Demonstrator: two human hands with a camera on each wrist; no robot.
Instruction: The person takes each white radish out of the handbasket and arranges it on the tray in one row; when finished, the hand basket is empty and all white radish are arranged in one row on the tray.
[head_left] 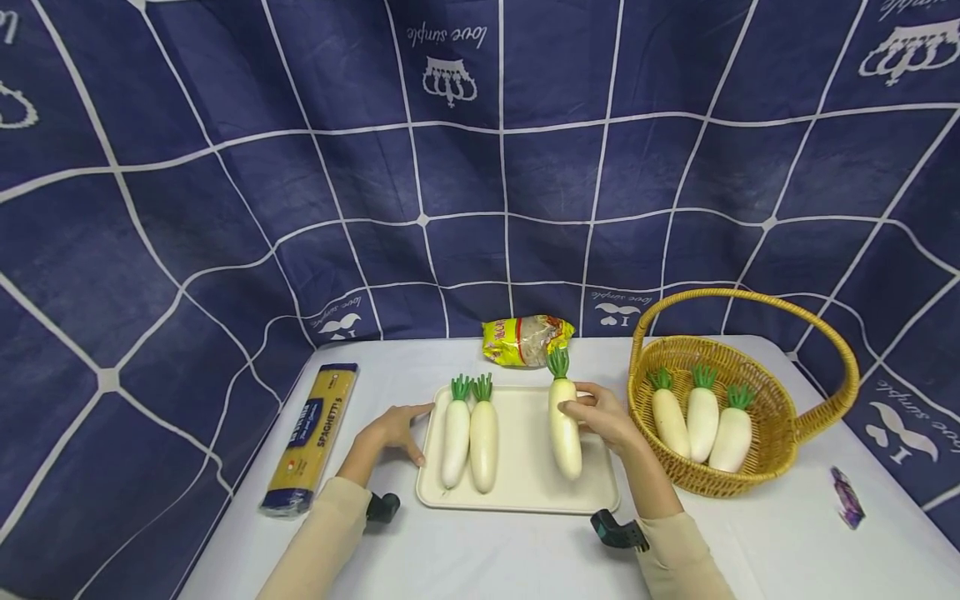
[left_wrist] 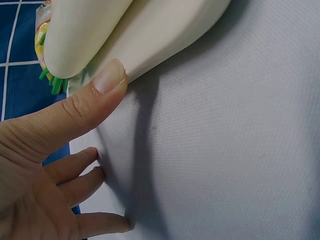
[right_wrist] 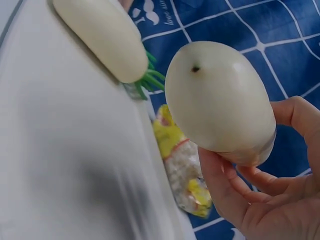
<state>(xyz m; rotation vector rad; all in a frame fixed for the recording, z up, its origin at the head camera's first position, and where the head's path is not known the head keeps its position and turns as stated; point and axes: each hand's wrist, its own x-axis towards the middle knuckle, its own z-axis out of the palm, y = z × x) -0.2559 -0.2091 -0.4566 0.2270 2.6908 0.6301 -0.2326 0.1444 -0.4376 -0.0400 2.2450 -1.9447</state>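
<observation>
My right hand (head_left: 606,418) grips a white radish (head_left: 565,446) with a green top round its middle. It holds the radish over the right part of a cream tray (head_left: 521,454); in the right wrist view the rounded tip of this radish (right_wrist: 220,100) faces the camera. Two more white radishes, one whiter (head_left: 456,442) and one creamier (head_left: 484,446), lie side by side on the tray's left half, tops pointing away. At the tray's left edge is my left hand (head_left: 392,429), fingers spread. Its thumb (left_wrist: 107,82) is right at the rim in the left wrist view.
To the right stands a wicker basket (head_left: 783,417) with a tall handle, holding three white radishes (head_left: 702,421). A spaghetti pack (head_left: 311,437) lies at left. Behind the tray is a yellow and clear food bag (head_left: 527,340). A small purple packet (head_left: 847,497) lies far right.
</observation>
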